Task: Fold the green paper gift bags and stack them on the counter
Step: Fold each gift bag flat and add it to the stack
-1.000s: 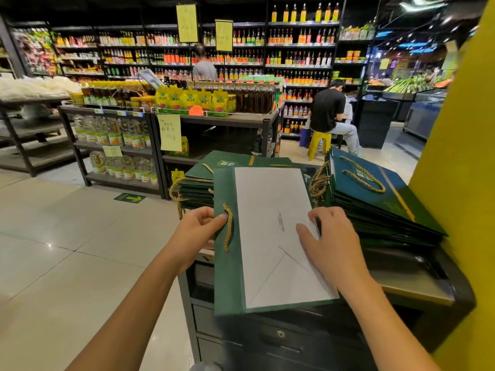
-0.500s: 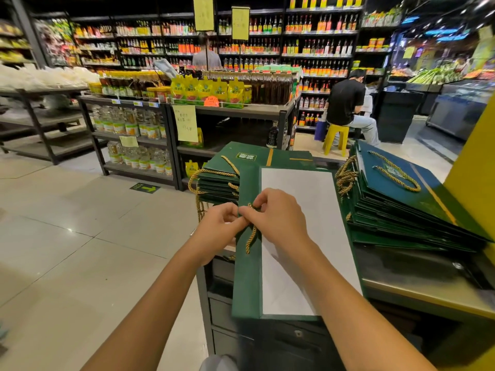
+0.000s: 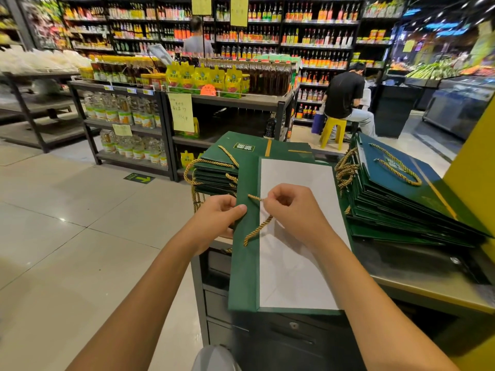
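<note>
Tiled floor (image 3: 67, 236) fills frame left; bottle shelves (image 3: 308, 36) across top; steel counter (image 3: 417, 287) lower rt; centre stack (image 3: 214, 175) & rt-side stack (image 3: 401, 194) of green bags on it; flat bag (image 3: 245, 277) mid-frame; left hand (image 3: 217, 215) grips its edge; right hand (image 3: 292, 210) pinches gold cord (image 3: 257, 228).

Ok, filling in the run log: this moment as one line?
left hand: holds green bag edge | right hand: pinches gold cord | green bag: flat on counter, white face up

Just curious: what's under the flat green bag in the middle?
The flat bag overlaps the left stack of bags at its far end and overhangs the counter; the surface directly beneath is covered.
</note>
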Demonstrator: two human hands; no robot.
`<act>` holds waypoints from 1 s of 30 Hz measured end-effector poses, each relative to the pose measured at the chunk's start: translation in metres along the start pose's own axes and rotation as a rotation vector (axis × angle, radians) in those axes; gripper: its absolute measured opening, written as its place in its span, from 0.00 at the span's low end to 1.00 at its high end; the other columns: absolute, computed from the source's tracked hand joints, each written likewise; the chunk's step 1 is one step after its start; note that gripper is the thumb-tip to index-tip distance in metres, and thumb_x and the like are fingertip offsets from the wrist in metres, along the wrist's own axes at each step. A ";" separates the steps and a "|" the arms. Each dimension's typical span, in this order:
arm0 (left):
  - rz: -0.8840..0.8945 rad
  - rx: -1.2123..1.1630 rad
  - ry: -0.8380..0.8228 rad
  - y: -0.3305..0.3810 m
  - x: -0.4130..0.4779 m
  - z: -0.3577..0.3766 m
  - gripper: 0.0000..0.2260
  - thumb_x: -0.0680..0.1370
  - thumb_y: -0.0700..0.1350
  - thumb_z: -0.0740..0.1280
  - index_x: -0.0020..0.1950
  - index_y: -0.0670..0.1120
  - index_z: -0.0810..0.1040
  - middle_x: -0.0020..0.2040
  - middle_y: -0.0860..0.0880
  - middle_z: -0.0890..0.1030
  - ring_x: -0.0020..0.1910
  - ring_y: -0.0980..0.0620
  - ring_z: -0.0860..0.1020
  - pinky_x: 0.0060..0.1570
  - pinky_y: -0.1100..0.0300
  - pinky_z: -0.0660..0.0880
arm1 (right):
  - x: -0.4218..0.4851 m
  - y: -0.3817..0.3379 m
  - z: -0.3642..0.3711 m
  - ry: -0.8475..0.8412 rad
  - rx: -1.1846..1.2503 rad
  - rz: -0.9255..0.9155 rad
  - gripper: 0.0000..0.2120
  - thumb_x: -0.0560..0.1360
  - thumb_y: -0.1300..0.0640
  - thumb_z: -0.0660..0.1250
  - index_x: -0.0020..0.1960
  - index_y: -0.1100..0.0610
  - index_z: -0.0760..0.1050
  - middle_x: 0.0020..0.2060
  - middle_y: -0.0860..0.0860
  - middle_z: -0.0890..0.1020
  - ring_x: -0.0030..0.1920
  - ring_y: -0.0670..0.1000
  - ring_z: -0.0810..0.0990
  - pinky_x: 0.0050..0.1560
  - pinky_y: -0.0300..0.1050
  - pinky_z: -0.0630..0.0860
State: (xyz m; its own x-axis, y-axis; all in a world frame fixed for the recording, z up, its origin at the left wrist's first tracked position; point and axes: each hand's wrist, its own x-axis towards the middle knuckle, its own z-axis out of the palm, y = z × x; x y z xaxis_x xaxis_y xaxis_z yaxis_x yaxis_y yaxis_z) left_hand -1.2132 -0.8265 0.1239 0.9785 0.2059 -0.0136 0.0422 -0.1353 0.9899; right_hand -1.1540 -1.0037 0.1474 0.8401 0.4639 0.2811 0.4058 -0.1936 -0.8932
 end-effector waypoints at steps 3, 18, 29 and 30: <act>-0.022 -0.013 -0.002 0.001 0.001 0.000 0.08 0.84 0.42 0.64 0.56 0.38 0.79 0.50 0.44 0.87 0.45 0.53 0.86 0.39 0.62 0.81 | 0.000 0.004 -0.014 -0.023 0.107 -0.004 0.10 0.76 0.64 0.66 0.37 0.56 0.78 0.34 0.54 0.76 0.38 0.50 0.72 0.43 0.44 0.73; -0.015 0.037 0.020 0.000 0.002 0.003 0.06 0.83 0.43 0.66 0.51 0.41 0.78 0.46 0.45 0.86 0.41 0.55 0.85 0.37 0.62 0.80 | -0.025 0.033 -0.003 -0.096 -0.333 -0.398 0.12 0.73 0.48 0.68 0.56 0.43 0.81 0.60 0.43 0.72 0.62 0.47 0.71 0.61 0.51 0.73; 0.189 0.225 0.111 -0.013 -0.005 0.006 0.08 0.83 0.47 0.66 0.55 0.45 0.82 0.47 0.46 0.85 0.46 0.51 0.85 0.44 0.56 0.84 | -0.028 0.043 -0.001 -0.140 -0.314 -0.316 0.01 0.74 0.48 0.75 0.44 0.41 0.85 0.63 0.38 0.73 0.69 0.45 0.69 0.63 0.36 0.69; 0.204 0.231 0.123 -0.015 -0.005 0.007 0.08 0.83 0.47 0.66 0.55 0.45 0.82 0.47 0.46 0.85 0.45 0.52 0.85 0.43 0.57 0.84 | -0.028 0.042 -0.002 -0.145 -0.290 -0.295 0.03 0.75 0.49 0.75 0.43 0.41 0.84 0.63 0.38 0.73 0.70 0.46 0.69 0.61 0.33 0.68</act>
State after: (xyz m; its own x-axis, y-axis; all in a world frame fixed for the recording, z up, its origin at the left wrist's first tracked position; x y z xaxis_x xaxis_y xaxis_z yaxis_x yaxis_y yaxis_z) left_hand -1.2177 -0.8324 0.1086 0.9403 0.2654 0.2131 -0.0941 -0.3991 0.9121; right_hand -1.1597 -1.0261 0.1029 0.6222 0.6483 0.4389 0.7226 -0.2599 -0.6405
